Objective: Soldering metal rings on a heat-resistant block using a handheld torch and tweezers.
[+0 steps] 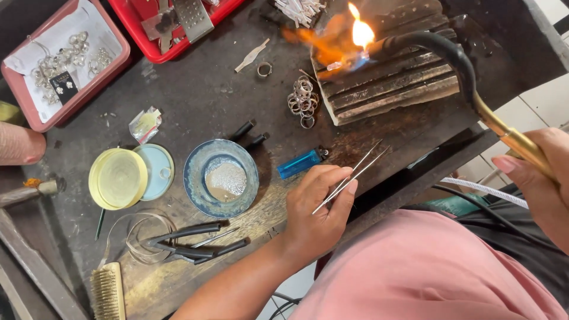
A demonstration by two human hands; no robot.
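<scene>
— How many trays on the dark worktop (207, 101)?
— Two red plastic trays: one (112, 65) lined with white paper, one (154, 50) holding metal tools.
— Torches?
— One brass-necked torch (474, 89), one flame (360, 31).
— Small tools?
— One pair of steel tweezers (351, 176), one blue lighter (299, 163), one black-handled pliers (189, 243), one wire brush (108, 291).
— Dishes?
— One blue ceramic bowl (198, 172), two round lids (118, 178). The heaped silver rings (303, 101) can't be counted.

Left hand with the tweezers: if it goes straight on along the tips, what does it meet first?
Probably the ribbed soldering block under the torch flame. The left hand points its tweezers up-right over bare bench; depth is unclear.
</scene>
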